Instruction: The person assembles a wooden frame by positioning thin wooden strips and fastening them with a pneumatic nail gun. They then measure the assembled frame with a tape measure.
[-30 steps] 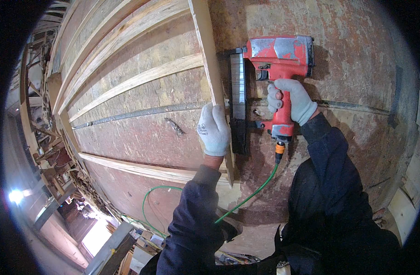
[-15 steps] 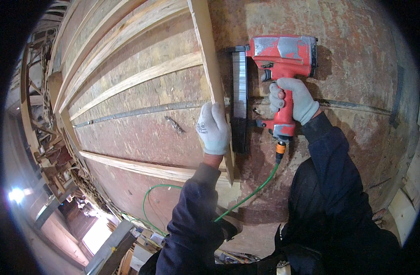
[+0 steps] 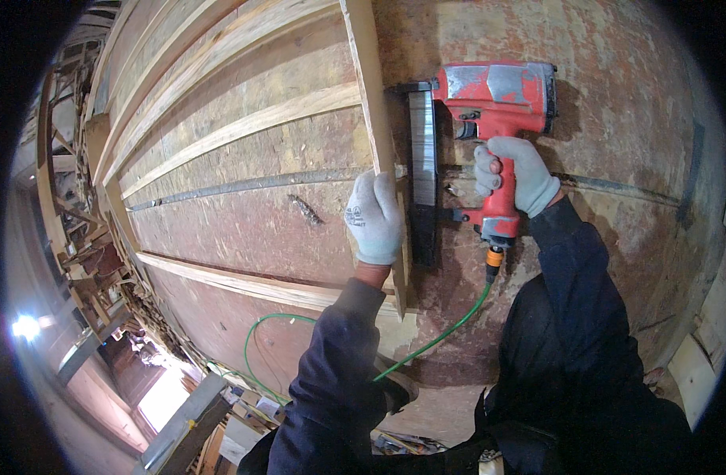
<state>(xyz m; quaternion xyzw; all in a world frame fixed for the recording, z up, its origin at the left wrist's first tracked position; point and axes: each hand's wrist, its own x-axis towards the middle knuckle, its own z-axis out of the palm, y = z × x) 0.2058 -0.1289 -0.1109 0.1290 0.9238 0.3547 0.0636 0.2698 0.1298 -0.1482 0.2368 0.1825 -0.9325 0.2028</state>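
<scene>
My right hand (image 3: 525,176), in a pale work glove, is wrapped round the handle of a red and grey pneumatic nail gun (image 3: 497,91). The gun lies sideways, its black nose and magazine (image 3: 423,166) beside the upright wooden rail (image 3: 367,95). A strip of metal fasteners shows in the magazine. My left hand (image 3: 375,218), gloved too, is closed over that rail, below the middle slat (image 3: 244,131); the fingertips are partly hidden. At the base of the gun's handle, an orange coupling (image 3: 494,256) joins it to a green air hose (image 3: 458,324).
Several wooden slats (image 3: 220,59) run leftward from the rail over a worn reddish board surface (image 3: 616,134). A lower slat (image 3: 252,289) lies near my left forearm. The hose loops beneath that arm. Stacked timber (image 3: 85,237) stands at the left, and a small dark scrap (image 3: 305,210) lies between the slats.
The nail gun and my right hand have shifted slightly right in the picture. The rail's upper part and my left hand also appear a little farther right. Both grips stay the same.
</scene>
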